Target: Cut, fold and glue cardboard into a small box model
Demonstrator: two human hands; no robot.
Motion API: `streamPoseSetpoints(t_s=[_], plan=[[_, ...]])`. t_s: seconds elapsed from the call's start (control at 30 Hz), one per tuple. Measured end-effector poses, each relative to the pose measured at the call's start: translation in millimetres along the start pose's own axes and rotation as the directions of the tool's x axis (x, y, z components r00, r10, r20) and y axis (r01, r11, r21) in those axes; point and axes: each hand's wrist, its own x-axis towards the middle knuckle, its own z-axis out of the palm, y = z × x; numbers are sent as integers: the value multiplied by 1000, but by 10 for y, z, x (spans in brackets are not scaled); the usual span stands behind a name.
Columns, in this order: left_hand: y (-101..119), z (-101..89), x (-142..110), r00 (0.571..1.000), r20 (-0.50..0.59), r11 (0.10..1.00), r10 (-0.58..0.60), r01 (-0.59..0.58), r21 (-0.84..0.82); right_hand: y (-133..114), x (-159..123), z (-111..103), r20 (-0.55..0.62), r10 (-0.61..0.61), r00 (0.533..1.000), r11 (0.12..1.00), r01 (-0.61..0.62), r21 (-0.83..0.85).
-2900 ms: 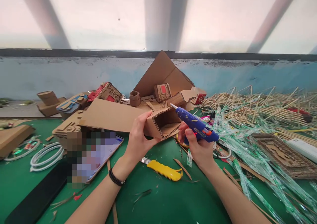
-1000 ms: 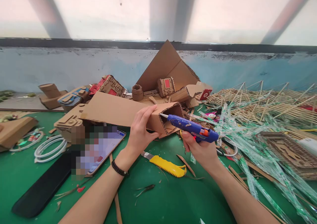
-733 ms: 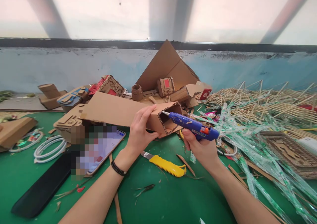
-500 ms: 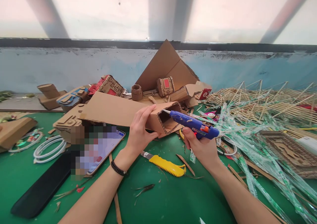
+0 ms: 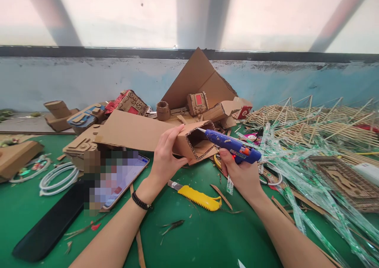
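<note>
My left hand (image 5: pixel 166 153) grips a long cardboard box (image 5: pixel 139 129) near its open right end, fingers over the top and thumb below. The corrugated edges of that end face me and to the right. In my right hand (image 5: pixel 241 177) is a blue glue gun (image 5: pixel 233 144), its fingers wrapped round the handle, with a small red light glowing. The gun's metal nozzle points left, at the upper edge of the box opening; whether it touches I cannot tell. Below the box lies a yellow utility knife (image 5: pixel 198 197) on the green table (image 5: pixel 207 240), blade pointing left.
On the left are a phone (image 5: pixel 127 181), a black sleeve-like strip (image 5: pixel 50 228) and a coiled white cable (image 5: pixel 59 179). Cardboard models (image 5: pixel 197 103) and a large folded sheet (image 5: pixel 201 74) stand at the back. Bamboo sticks (image 5: pixel 310 119) and green-printed plastic wrap (image 5: pixel 314 193) cover the right.
The glue gun came left to the box's near corner, then its nozzle slid right and slightly up along the top edge. My left hand keeps its grip on the box.
</note>
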Motion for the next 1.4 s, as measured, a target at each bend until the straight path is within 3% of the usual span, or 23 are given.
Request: streamPoseSetpoints(t_s=[1.07,1.4], plan=[[-25,-4,0,1000,-12,1000,12,-13,-20,110,155,-106,-89,10,996,995,-19,-102],[-53,-3,-7,1000,-18,1000,-3,2,-6,121,205,-126,-113,63,992,989,-77,-123]])
